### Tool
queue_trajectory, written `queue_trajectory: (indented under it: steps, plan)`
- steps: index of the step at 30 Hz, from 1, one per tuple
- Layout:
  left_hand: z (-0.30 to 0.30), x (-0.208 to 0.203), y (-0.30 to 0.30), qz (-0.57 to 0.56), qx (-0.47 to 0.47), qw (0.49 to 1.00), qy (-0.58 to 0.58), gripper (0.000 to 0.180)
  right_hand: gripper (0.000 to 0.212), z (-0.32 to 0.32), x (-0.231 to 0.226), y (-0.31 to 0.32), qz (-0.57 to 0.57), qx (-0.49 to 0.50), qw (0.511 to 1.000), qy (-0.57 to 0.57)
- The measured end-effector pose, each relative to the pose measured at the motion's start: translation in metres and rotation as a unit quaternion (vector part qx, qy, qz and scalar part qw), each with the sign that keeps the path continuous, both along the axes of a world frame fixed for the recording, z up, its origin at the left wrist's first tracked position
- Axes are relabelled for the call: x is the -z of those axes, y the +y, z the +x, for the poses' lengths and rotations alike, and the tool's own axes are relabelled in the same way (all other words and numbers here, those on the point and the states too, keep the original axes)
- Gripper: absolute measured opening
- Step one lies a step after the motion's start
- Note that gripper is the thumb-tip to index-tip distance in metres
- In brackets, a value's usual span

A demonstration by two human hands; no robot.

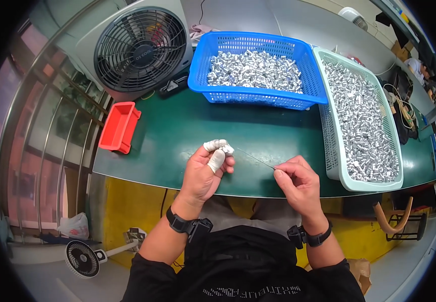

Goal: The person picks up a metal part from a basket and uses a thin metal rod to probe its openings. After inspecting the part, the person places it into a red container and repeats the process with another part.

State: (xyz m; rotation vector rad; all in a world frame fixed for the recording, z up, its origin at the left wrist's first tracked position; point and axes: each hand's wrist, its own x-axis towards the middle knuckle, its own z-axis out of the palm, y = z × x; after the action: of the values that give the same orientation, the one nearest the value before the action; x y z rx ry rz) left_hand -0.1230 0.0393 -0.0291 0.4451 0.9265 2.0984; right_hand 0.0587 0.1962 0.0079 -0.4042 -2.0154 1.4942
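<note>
My left hand (pixel 201 176) is raised above the front of the green table (pixel 167 123). White coverings wrap its thumb and forefinger, which pinch a small silvery metal piece (pixel 229 149); whether it is one piece or more I cannot tell. My right hand (pixel 301 185) is closed on a thin metal rod (pixel 256 159), gripped near its end between thumb and fingers. The rod slants up and left, its far tip close to the piece in my left hand. Beyond both hands stands a blue basket (pixel 263 97), filled with small silvery metal parts (pixel 255 70).
On the right, a pale green basket (pixel 331 151) holds more such parts. A red bin (pixel 119 132) sits at the table's left edge, below a large box fan (pixel 140 53). Metal railings (pixel 59 156) run along the left. A small white fan (pixel 82 258) stands lower left.
</note>
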Motion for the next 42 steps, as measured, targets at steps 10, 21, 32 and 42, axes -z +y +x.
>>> queue_trajectory:
  steps: [10, 21, 32, 42]
  plan:
    - [-0.003, -0.009, 0.001, 0.030, 0.014, 0.997, -0.073, 0.018, 0.010, -0.004, 0.001, -0.009, -0.025, -0.016, 0.999, -0.017]
    - [-0.007, -0.004, 0.000, 0.006, 0.045, 0.998, -0.051, 0.017, 0.008, -0.010, -0.011, -0.015, -0.019, -0.031, 0.999, -0.017]
    - [-0.002, -0.003, -0.002, 0.000, 0.057, 0.998, -0.030, 0.015, 0.006, -0.005, -0.010, -0.015, -0.007, -0.029, 0.999, -0.021]
    - [-0.002, -0.022, 0.005, -0.067, 0.141, 0.986, -0.053, 0.016, 0.005, -0.013, -0.007, -0.007, -0.007, -0.029, 0.999, -0.043]
